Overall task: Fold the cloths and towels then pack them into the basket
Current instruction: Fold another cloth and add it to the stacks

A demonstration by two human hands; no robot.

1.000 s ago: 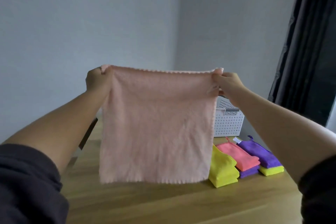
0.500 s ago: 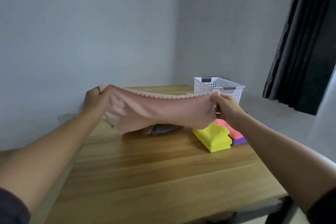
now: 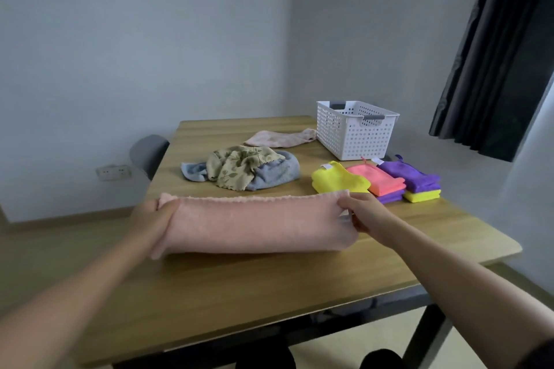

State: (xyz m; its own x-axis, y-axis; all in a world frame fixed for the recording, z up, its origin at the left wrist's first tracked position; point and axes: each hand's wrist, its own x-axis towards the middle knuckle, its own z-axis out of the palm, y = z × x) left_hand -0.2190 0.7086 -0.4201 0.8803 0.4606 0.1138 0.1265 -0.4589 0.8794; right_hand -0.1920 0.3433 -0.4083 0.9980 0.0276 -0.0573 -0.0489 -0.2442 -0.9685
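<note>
Pink towel (image 3: 257, 225) is stretched sideways between both hands over the near half of the surface (image 3: 269, 293). Its lower part seems to rest on the wood, and its scalloped far edge is held up. Left hand (image 3: 156, 219) grips the left end with curled fingers. Right hand (image 3: 364, 213) pinches the right corner, fingers (image 3: 347, 204) closed on the fabric. Judged step: laying this towel down for its first fold, so the folding stage is partway through. Folded yellow cloth (image 3: 335, 180), coral cloth (image 3: 380, 180) and purple cloth (image 3: 410, 177) sit in small stacks just beside the towel's right end. Not yet folded are a floral cloth (image 3: 239, 168) heaped on a blue-grey towel (image 3: 275, 177) at mid-surface, and a pale pink cloth (image 3: 278, 138) beyond them. The white basket (image 3: 355, 129) stands at the far right, touching that pale cloth's end. Nothing packed shows over its rim, though the inside is mostly hidden. The next move likely calls for keeping both corners level, bringing the held edge over to meet the opposite edge, then flattening it. Keep the right end clear of the yellow stack.
</note>
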